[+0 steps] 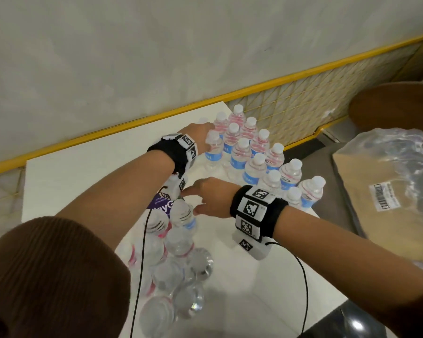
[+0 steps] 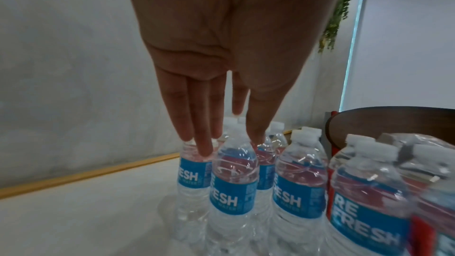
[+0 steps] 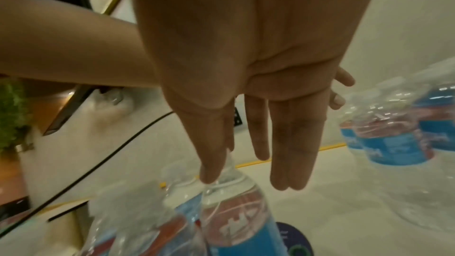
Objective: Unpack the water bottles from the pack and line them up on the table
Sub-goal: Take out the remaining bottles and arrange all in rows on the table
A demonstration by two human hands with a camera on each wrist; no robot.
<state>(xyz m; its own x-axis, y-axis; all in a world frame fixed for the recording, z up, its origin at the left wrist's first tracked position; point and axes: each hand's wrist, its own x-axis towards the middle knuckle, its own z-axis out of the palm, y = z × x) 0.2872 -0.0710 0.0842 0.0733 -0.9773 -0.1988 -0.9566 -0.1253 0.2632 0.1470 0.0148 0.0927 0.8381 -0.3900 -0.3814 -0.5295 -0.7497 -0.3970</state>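
From here I have both hands out flat over the counter [image 1: 88, 167]. My left hand [image 1: 200, 130] is spread, fingers straight, tips resting on the shoulder of the end bottle [image 2: 194, 172] in the standing rows [image 1: 254, 154] at the far right of the counter. My right hand [image 1: 210, 196] is also slack and wide, holding nothing, thumb just touching the neck of the nearest bottle in the pack [image 1: 181, 215], which lies near my body with several bottles still lying in it. These look full, so each should be fairly heavy for its size, with thin walls that dent and a slick wrap; I'd take hold around the ribbed waist or just under the cap, not by the soft shoulder.
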